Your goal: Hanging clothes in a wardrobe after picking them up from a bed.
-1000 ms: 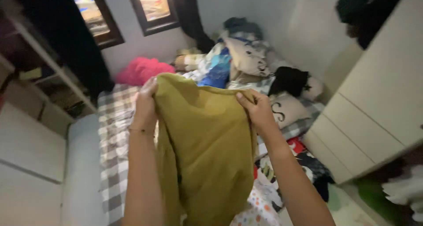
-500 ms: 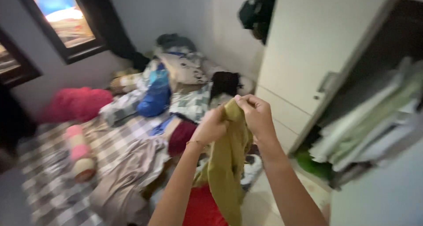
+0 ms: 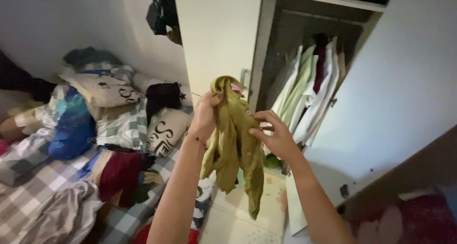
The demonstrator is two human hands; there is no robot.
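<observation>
Fingers of the left hand (image 3: 205, 111) pinch the green shirt's (image 3: 233, 144) collar; the right hand (image 3: 276, 137) grips lower. Soft, light, floppy cloth—best held by its top.

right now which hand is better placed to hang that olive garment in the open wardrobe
Probably the right hand. It touches the olive garment on the side nearest the open wardrobe and its hanging shirts. The left hand grips the garment's top, on the bed side.

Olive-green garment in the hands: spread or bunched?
Bunched. The olive-green garment hangs gathered from the left hand; the right hand touches its side.
</observation>
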